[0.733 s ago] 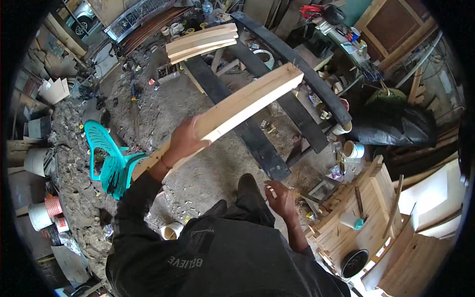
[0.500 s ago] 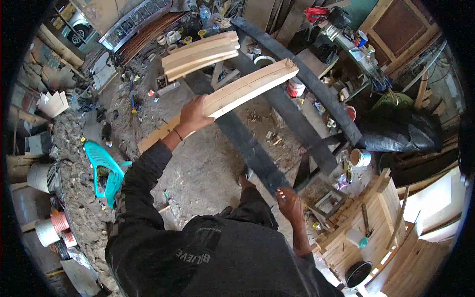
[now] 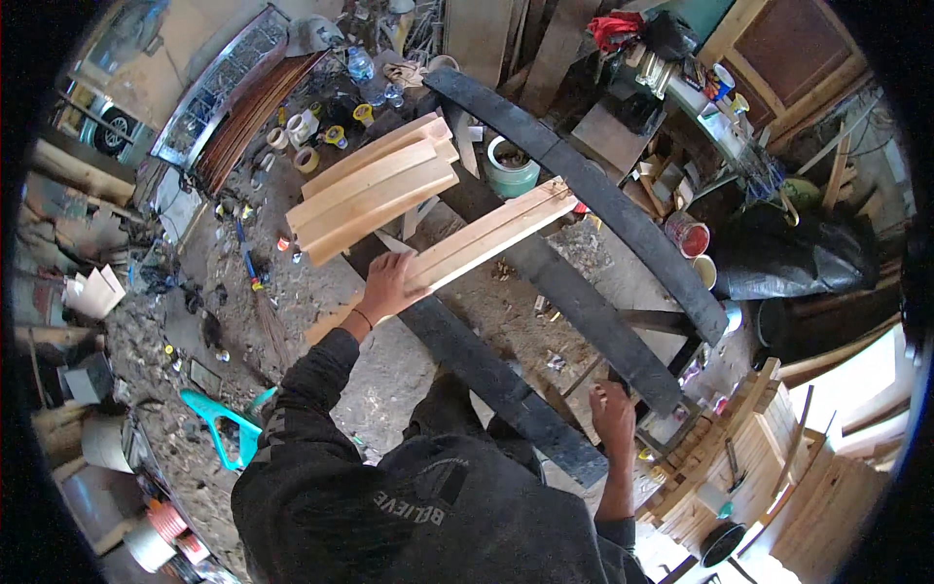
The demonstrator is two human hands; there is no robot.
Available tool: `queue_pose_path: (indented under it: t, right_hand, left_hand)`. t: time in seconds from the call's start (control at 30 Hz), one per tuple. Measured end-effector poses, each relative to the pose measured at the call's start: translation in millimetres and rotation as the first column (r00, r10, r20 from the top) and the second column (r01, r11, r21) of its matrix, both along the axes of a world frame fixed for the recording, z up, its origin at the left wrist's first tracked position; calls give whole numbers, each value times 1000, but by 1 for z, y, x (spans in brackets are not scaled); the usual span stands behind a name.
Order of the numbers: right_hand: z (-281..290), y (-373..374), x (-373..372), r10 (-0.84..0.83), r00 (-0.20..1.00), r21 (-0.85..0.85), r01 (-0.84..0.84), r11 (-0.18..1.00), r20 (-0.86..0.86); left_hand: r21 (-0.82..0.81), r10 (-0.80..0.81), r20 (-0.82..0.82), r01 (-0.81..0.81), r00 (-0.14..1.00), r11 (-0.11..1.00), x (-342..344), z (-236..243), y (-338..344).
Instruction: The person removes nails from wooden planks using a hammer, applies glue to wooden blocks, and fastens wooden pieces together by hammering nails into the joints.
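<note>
Head view: timber (image 3: 491, 234) over the dark beams (image 3: 491, 380), in your left hand (image 3: 389, 284).
Your left fingers wrap its upper face partway along, probably for balance; the underside grip is hidden. Your right hand (image 3: 612, 414) is half-curled near the beams' near ends, apparently empty, though I cannot tell about anything small. Stacked boards (image 3: 375, 190) lie across the beams, seemingly using them as supports.

Long pale timber (image 3: 479, 240), held aslant
</note>
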State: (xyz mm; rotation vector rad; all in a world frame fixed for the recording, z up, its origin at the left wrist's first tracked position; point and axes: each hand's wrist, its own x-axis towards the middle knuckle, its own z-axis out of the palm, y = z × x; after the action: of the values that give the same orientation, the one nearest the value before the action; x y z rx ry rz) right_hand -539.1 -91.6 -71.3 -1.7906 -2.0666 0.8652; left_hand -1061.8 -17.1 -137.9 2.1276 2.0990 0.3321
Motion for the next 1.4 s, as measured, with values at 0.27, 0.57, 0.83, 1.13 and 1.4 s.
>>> queue_pose_path:
  t: [0.27, 0.57, 0.83, 1.13, 1.4]
  right_hand:
    - [17, 16, -97, -129, 991, 38, 130, 991, -26]
    - [34, -4, -189, -221, 974, -241, 202, 949, -54]
    - [49, -28, -153, -354, 935, -95, 350, 932, -31]
    - [15, -149, 7, -505, 851, -17, 512, 859, 143]
    - [-38, -198, 281, -429, 712, 87, 463, 882, 556]
  left_hand:
    - [192, 43, -182, -8, 982, 981, -95, -18, 118]
    - [-21, -108, -188, 106, 976, 994, -111, -37, 146]
    - [34, -129, -420, 157, 899, 987, -115, -53, 157]
    - [-176, -380, -19, 371, 925, 912, -72, 163, 151]
    - [-277, -661, 193, 686, 725, 672, 299, 219, -64]
